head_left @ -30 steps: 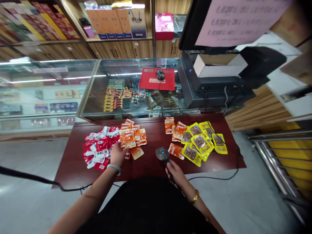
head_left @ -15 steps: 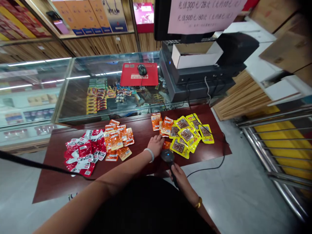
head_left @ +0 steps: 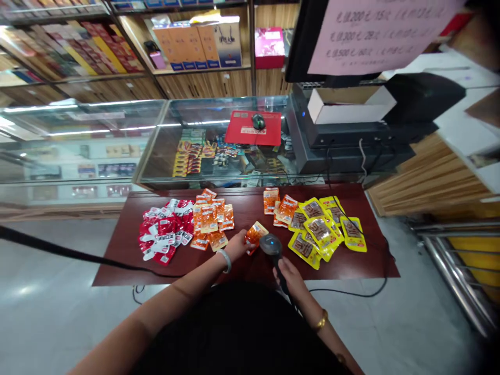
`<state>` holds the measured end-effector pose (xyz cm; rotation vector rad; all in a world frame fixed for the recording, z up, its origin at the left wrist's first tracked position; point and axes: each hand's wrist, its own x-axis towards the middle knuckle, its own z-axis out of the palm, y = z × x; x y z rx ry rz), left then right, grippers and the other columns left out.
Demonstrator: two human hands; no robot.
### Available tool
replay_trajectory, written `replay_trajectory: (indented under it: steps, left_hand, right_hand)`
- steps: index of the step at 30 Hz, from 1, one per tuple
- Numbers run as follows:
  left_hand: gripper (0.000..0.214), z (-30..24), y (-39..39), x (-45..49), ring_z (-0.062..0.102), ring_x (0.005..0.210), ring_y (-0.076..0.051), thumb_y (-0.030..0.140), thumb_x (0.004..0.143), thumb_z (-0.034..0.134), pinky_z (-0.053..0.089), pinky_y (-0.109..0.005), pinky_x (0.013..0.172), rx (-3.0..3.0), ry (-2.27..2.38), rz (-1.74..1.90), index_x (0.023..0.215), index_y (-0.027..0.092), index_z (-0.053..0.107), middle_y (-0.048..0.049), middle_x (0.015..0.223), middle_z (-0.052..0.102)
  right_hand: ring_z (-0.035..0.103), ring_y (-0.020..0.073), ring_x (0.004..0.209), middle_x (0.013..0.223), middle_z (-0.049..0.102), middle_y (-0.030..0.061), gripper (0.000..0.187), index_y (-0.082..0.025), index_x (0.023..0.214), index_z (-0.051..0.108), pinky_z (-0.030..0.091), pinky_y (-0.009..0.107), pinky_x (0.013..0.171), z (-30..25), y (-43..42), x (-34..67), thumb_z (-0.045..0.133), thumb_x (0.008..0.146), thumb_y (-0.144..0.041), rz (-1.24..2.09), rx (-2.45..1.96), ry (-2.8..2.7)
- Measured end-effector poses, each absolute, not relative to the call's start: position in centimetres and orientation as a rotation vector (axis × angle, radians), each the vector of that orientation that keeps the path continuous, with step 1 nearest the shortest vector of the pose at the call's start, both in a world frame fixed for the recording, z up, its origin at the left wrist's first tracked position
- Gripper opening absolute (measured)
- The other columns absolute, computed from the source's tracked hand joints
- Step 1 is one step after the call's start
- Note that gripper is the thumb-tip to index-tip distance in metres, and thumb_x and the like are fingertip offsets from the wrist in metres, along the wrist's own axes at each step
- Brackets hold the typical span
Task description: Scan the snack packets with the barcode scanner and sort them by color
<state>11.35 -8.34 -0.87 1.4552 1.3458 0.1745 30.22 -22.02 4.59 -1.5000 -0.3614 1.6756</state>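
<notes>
My left hand (head_left: 236, 245) is closed on an orange snack packet (head_left: 255, 234), holding it just left of the scanner's head. My right hand (head_left: 288, 273) grips the handle of a black barcode scanner (head_left: 271, 245) over the dark red table (head_left: 117, 255). On the table's left lie red-and-white packets (head_left: 164, 234) and a pile of orange packets (head_left: 211, 221). On the right lie a few orange packets (head_left: 279, 205) and several yellow packets (head_left: 322, 229).
The scanner's cable (head_left: 351, 294) loops off the table's right front. Behind the table stands a glass display counter (head_left: 219, 140) with a red mouse pad (head_left: 253, 127) and mouse, and a black register (head_left: 351, 135). A steel railing (head_left: 457, 271) is on the right. Shelves line the back wall.
My left hand went from the left orange pile to the right pile, then came back to the middle holding an orange packet beside the scanner. The right hand stayed on the scanner.
</notes>
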Motion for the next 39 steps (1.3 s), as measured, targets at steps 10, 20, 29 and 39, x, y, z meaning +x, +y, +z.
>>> replay_trajectory:
  steps: [10,20,29,39]
  left_hand:
    - [0.024,-1.2,-9.1,5.8,0.059,0.069,-0.017,0.032,0.075,0.064,0.042,-0.027,0.064,1.54,1.565,0.144,0.091,0.017,0.054,-0.0015,0.073,0.061]
    - [0.03,-0.6,-9.8,-1.9,0.064,0.091,-0.023,0.032,0.089,0.046,0.043,-0.03,0.078,1.723,1.805,-0.098,0.114,0.016,0.05,-0.013,0.098,0.067]
    - [0.046,2.1,-10.2,-2.0,0.047,0.119,-0.032,0.033,0.082,0.056,0.035,-0.045,0.1,2.221,1.971,-0.004,0.126,0.019,0.051,-0.0157,0.129,0.053]
    - [0.028,-1.9,-0.6,15.2,0.062,0.09,-0.019,0.031,0.081,0.062,0.046,-0.031,0.085,1.709,1.505,0.335,0.104,0.015,0.064,-0.0113,0.099,0.067]
  right_hand:
    - [0.043,0.0105,0.046,0.058,0.052,-0.0042,0.051,-0.02,0.087,0.058,0.033,0.023,0.045,5.8,-17.3,24.9,0.056,0.076,-0.07,1.788,-1.402,-0.738]
    - [0.042,0.0102,0.045,0.057,0.052,-0.0053,0.056,-0.02,0.096,0.058,0.033,0.023,0.045,5.6,-17.8,23.3,0.06,0.071,-0.07,1.841,-1.468,-0.711]
    - [0.04,0.0089,0.043,0.056,0.049,-0.007,0.054,-0.021,0.096,0.057,0.03,0.021,0.044,4.6,-18.7,24.7,0.06,0.072,-0.069,1.775,-1.464,-0.564]
    - [0.04,0.0085,0.04,0.054,0.051,-0.0069,0.057,-0.02,0.091,0.053,0.029,0.021,0.042,3.3,-19.5,29.1,0.063,0.067,-0.072,1.61,-1.501,-0.368]
